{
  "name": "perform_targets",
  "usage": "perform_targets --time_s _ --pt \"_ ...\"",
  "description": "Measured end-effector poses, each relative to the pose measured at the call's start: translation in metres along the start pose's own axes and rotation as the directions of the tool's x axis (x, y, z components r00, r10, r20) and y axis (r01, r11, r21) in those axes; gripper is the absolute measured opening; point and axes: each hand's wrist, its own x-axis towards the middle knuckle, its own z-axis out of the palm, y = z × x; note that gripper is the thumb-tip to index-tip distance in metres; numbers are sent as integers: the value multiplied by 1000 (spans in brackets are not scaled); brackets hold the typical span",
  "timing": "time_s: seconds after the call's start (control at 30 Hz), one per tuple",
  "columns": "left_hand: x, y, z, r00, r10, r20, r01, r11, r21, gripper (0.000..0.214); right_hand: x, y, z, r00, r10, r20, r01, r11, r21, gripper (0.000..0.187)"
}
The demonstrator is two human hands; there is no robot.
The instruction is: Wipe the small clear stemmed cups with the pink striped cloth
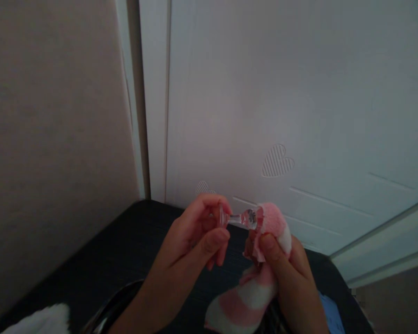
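Note:
My left hand (195,236) pinches the foot of a small clear stemmed glass (237,218), held on its side. My right hand (282,260) grips a pink and white striped fluffy cloth (261,287). A bunched end of that cloth (275,222) is pressed over the bowl of the glass. Both hands hover above a dark tabletop (125,250). The rest of the cloth hangs down below my right hand.
A white door with heart-shaped marks (277,161) stands right behind the table. A beige wall (55,139) fills the left. A curved shiny dark object (107,306) and something white and fluffy (42,322) lie at the bottom left. A blue item (329,311) shows at the bottom right.

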Motion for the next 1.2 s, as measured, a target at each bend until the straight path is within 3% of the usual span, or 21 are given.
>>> perform_targets --time_s 0.13,0.3,0.53,0.7,0.8,0.9,1.2 --pt "1 -2 2 999 -43 -25 43 999 2 21 1 3 2 992 -66 -110 55 993 -102 47" --pt "-4 -1 7 999 2 -47 2 996 89 20 1 3 0 996 -80 -47 74 990 -118 48" --pt "0 -1 1 995 88 -36 -74 956 282 11 4 4 -5 993 -105 -48 94 978 -185 45" --pt "4 1 -5 984 171 -41 -130 867 481 32 12 2 -12 962 -255 99 273 874 -403 30" --pt "8 4 -6 979 202 34 -189 824 533 30 15 -1 -11 917 -331 223 398 793 -460 18" --pt "12 5 -5 978 195 70 -203 833 515 25 15 -3 -7 882 -354 310 464 766 -445 14" --pt "11 1 -7 963 264 50 -263 884 386 14 11 -7 -7 866 -376 331 492 761 -422 19"
